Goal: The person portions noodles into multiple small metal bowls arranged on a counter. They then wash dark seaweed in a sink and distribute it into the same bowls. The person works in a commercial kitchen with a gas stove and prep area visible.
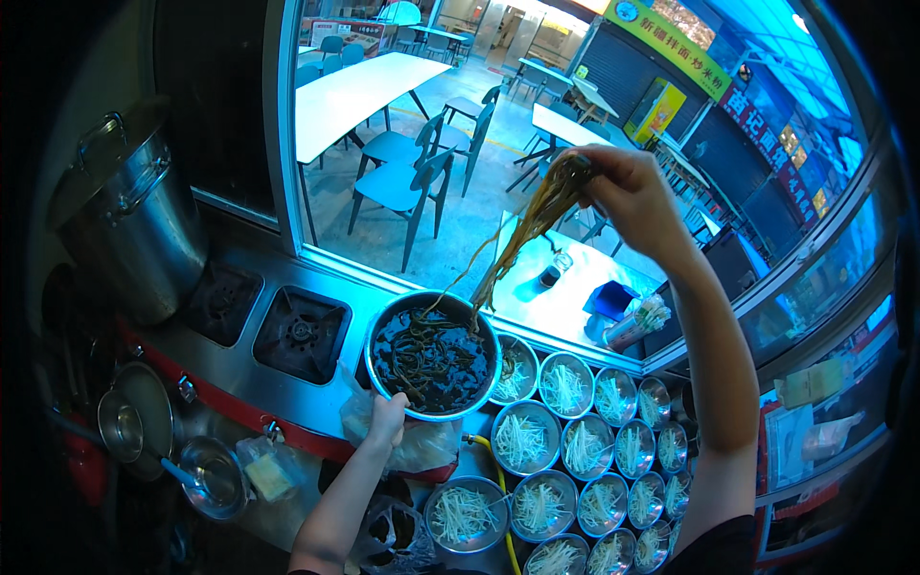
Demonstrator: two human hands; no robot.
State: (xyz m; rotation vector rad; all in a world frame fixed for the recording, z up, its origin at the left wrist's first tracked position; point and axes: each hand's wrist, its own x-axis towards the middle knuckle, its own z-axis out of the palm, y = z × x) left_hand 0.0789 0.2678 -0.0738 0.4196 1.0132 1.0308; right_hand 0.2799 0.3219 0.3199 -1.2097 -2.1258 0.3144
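Observation:
My left hand [390,415] grips the near rim of a round metal pot [371,357]. Dark liquid fills the pot, with brownish-green strands [431,359] in it, perhaps kelp shreds. High above the pot's right side, my right hand [624,190] pinches a bunch of the same strands [535,219]. The bunch hangs down, and its lower ends reach the pot's far rim. Right of the pot stand several small metal bowls [533,471] in rows, each with pale thin shreds [519,438]. The bowl nearest the pot [532,388] also holds some dark strands.
A tall stockpot [154,237] stands at left beside two gas burners [303,335]. Metal bowls [213,496] sit below the red counter edge [316,441]. A yellow hose [501,481] runs between bowls. Beyond the window frame [338,262] are a table holding a jar [551,275], and chairs [395,185].

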